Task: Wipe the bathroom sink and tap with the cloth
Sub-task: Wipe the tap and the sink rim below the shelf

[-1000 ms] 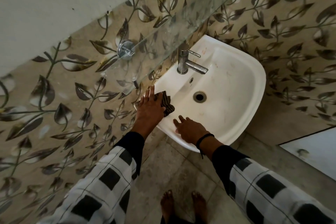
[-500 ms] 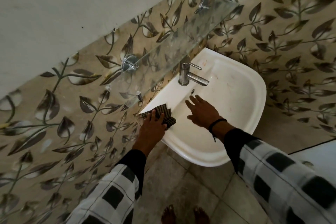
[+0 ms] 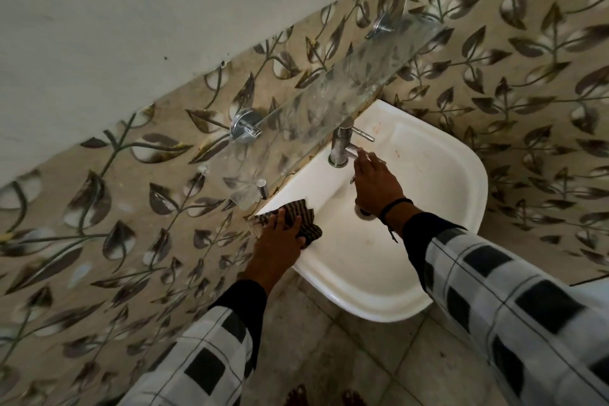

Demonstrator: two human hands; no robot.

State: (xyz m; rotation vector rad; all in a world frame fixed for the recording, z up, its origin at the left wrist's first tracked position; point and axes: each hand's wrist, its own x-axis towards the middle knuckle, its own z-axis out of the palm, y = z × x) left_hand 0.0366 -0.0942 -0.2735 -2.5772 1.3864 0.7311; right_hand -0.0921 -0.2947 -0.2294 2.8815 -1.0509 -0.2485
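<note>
**Cloth pressed on the rim**

The left grip (image 3: 280, 241) lies flat, fingers spread, pressing the cloth (image 3: 309, 224) onto the rim of the sink (image 3: 362, 303) beside the wall (image 3: 164, 208). The right grip (image 3: 375, 184), fingers straight, touches the spout of the tap (image 3: 341, 148) and holds nothing. The cloth looks soft and limp, best bunched in the palm; the tap looks rigid, likely slick.

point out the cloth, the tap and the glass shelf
cloth (image 3: 308, 224), head view, uncovered striped part
tap (image 3: 340, 147), head view, upright metal body
glass shelf (image 3: 329, 102), head view, middle of the pane
</note>
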